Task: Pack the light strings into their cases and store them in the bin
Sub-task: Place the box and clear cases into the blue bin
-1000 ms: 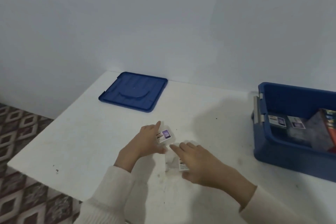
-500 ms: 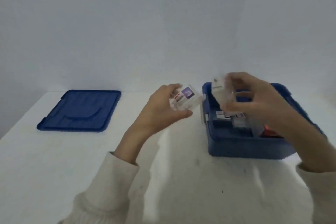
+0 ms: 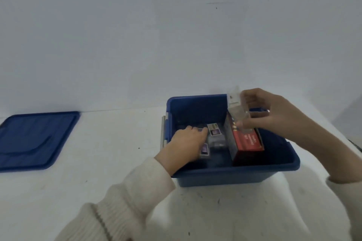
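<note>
Now bin (image 3: 225, 177) w/ clear cases (image 3: 215, 133), red box (image 3: 248, 141).

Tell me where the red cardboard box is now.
Head view: the red cardboard box sits in the right half of the blue plastic bin, just below the clear plastic case held by the right hand.

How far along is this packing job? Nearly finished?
Nearly, by the look of it. Done: a labelled case and a red box already sit in the bin. In hand: the left hand lies on a second case inside the bin, and the right hand holds a clear case above it. Left: set that one in, then probably fit the lid, lying on the table.
</note>
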### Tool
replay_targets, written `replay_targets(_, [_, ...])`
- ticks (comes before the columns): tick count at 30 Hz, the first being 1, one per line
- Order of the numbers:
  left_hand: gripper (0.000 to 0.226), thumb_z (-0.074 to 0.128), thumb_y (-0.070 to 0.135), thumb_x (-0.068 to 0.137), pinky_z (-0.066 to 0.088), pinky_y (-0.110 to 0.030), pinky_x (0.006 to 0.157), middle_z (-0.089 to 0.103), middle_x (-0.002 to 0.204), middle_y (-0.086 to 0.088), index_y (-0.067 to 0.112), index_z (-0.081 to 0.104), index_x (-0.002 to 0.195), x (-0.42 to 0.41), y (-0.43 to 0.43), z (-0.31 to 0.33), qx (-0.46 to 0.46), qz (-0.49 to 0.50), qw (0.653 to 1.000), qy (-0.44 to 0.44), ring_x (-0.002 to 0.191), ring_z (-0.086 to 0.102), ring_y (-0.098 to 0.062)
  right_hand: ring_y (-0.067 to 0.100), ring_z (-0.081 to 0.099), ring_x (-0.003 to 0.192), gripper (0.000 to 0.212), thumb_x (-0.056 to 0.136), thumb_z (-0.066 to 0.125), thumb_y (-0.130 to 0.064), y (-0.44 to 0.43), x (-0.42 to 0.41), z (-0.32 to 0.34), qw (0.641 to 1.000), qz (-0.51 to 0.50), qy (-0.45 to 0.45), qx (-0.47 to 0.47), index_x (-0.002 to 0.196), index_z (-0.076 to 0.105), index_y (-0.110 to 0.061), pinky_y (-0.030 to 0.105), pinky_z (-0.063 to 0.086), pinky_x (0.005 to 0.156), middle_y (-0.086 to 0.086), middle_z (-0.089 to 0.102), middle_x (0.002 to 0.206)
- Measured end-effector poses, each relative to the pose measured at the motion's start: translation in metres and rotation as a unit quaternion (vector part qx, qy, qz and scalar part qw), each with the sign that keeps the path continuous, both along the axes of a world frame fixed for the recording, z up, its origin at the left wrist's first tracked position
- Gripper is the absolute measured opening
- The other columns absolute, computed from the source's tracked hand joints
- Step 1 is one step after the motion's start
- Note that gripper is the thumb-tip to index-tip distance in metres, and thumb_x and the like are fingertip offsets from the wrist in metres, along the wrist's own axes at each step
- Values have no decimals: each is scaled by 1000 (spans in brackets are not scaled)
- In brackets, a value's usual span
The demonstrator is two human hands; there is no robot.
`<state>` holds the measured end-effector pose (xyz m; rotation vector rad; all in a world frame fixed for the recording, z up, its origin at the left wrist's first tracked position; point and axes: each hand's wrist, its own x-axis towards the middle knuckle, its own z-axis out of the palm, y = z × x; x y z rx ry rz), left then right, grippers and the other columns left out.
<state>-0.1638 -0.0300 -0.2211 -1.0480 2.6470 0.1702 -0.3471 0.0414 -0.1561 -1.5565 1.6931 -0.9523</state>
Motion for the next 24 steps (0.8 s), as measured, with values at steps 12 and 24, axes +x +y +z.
replay_targets(12, [61,54,9,89,43,-45,97,34,138,-18,9,22,141,-4,-7,-14,7,44,998,-43,127,37,-35,-2,58,99,56,67,80,-30,-23,2,-21,978,190,60,64,114,51,-36,11,47,86,-16,61,110])
replay_targets(24, [44,53,1,87,45,-43,97,45,127,-12,14,48,129,-6,-16,-14,61,101,991,69,120,43,-29,-2,37,104,49,81,60,-11,-36,7,-28,834,439,332,32,117,45,-40,16,39,84,-30,46,105])
